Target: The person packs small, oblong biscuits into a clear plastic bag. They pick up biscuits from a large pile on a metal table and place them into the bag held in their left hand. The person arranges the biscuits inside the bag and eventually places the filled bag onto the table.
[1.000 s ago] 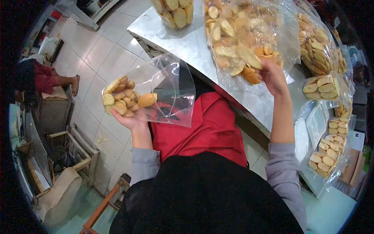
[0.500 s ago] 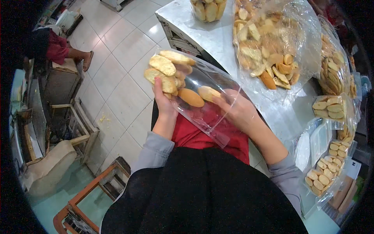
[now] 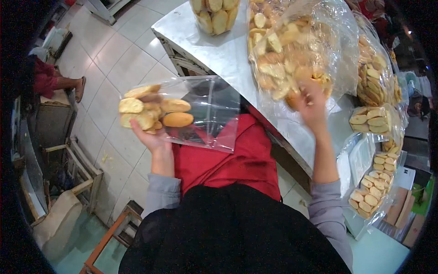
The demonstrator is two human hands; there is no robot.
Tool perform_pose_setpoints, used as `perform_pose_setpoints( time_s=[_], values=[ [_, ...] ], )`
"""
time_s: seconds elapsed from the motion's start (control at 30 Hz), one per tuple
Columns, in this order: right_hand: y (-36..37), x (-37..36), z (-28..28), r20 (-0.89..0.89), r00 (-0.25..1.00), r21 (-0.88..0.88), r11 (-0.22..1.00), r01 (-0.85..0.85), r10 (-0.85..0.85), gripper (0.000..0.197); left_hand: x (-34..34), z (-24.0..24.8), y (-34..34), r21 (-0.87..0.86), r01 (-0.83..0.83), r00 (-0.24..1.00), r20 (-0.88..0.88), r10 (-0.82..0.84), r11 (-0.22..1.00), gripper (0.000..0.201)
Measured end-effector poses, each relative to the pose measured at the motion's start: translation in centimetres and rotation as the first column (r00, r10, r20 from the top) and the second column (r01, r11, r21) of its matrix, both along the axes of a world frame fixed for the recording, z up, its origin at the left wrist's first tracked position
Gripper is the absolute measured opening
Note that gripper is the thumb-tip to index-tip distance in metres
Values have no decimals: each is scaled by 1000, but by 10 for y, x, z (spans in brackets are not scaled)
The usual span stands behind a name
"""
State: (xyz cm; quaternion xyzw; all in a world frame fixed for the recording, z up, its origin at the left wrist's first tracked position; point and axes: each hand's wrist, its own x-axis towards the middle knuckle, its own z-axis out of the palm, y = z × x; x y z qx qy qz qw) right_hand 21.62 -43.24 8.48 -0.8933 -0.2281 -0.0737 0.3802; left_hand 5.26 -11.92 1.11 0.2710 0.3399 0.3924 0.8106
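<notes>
My left hand [image 3: 153,138] is closed round the filled end of a clear plastic bag [image 3: 223,114], held out over my lap. Several slices of toasted bread [image 3: 178,120] are stacked inside it, and the bag's other end lies flat and unfilled toward the table. At the mouth of a large clear sack of toasted bread slices [image 3: 292,55], my right hand [image 3: 315,102] reaches among the loose pieces. Its fingers are smeared by motion, so what they hold, if anything, does not show.
A metal-topped table [image 3: 182,34] carries the sack. A packed bag of slices [image 3: 214,18] stands at its far left corner. More packed bags [image 3: 372,194] line the right side beside a white tray [image 3: 362,157]. A wooden chair frame [image 3: 107,242] stands at lower left; another person's leg [image 3: 68,83] shows at far left.
My right hand has left the bag and moved right and away to the sack. My left hand has carried the bag leftward and turned it more level.
</notes>
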Motion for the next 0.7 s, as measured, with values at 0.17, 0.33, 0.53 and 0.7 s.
perform_pose_setpoints(
  time_s=[0.17,0.33,0.53,0.7],
  values=[
    [-115,137,25,118,939,328,905,271,-324,34,-5,-22,21,18,-22,999,-34,23,1000,68],
    [-65,164,-18,145,961,-193,945,263,-237,35,-2,-19,22,-39,-68,995,-80,64,997,66],
    [22,164,-16,388,908,-823,503,266,155,44,-2,-10,20,-57,5,999,-32,-7,998,66],
    [-8,187,-21,455,810,-815,539,213,369,38,-5,-5,19,-82,-20,999,-34,17,996,64]
  ],
)
